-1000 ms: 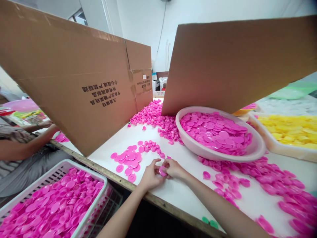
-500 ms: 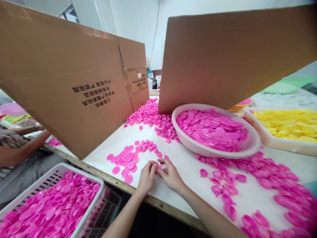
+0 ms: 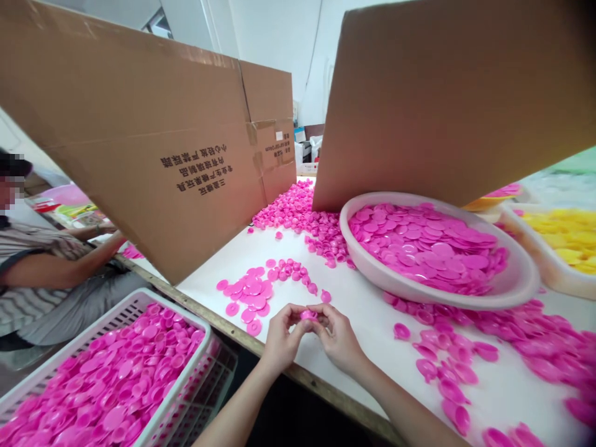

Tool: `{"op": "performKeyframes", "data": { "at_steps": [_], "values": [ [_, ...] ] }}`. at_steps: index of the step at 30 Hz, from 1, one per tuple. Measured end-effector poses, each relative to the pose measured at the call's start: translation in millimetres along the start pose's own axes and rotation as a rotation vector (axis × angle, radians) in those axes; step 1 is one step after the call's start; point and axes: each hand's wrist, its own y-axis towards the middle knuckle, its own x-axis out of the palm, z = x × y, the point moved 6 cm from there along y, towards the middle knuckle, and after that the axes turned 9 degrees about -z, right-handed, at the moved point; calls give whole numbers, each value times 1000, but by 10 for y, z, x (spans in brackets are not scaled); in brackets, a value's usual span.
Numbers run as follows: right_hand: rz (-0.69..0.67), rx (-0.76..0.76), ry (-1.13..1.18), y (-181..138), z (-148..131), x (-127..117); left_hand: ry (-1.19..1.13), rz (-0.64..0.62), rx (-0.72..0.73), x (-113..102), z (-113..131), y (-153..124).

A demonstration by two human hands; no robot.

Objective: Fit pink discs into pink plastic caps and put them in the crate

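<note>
Shifted hands (image 3: 283, 338) (image 3: 341, 336), pink piece (image 3: 308, 315) part-hidden

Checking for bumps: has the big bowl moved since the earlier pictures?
No. The bowl keeps its place against the cardboard behind it; only the view shifted.

Person's left hand (image 3: 285, 341) and right hand (image 3: 339, 338), beyond the table edge (image 3: 335, 393): both bare, slim-fingered. Wrists bare, narrow. Forearms (image 3: 239, 400) bare, slender, smooth, thickening nearside of the edge. Dark patch (image 3: 298, 413) below the edge; whether clothing, cannot tell.
</note>
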Motion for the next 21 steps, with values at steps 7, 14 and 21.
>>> {"op": "performKeyframes", "data": {
  "at_steps": [7,14,21],
  "values": [
    [-113,-45,62,-83,-128,216,123,54,-21,-66,162,-283],
    [-432,-81,-275,101,-65,583,824,538,-214,-1526,182,-1253],
    [-471,-178,-578,427,101,904,1191,642,-314,-1975,132,-1523]
  ]
}}
